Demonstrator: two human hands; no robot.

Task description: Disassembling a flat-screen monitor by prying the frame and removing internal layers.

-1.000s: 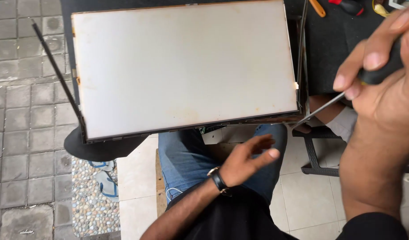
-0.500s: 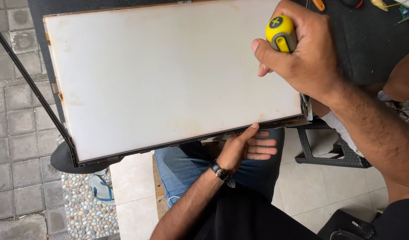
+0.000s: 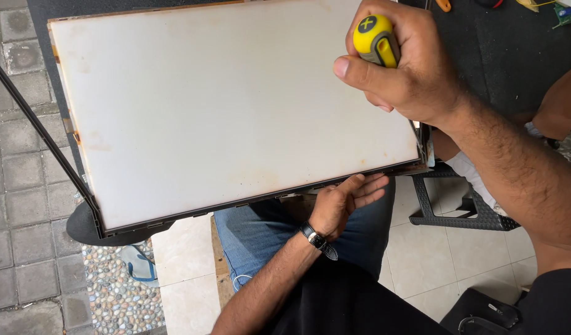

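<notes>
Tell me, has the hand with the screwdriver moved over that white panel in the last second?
Yes. The right hand came leftward from off the panel's right edge onto the white panel.

The person is wearing a black top, its short sleeve (image 3: 555, 298) showing dark at the right upper arm, and the front of the top (image 3: 347, 304) is filling the lower middle of the head view. Both forearms are showing bare below the sleeves, with dark hair on them. A wristwatch (image 3: 317, 240) with a black strap and a small silver-edged case is sitting on the left wrist, just behind the left hand (image 3: 347, 201). The right hand (image 3: 409, 68) is wearing no ring or glove that can be seen. Blue jeans (image 3: 267, 236) are covering the lap, faded paler over the thigh, with a thin white thread lying near the lower edge.
</notes>
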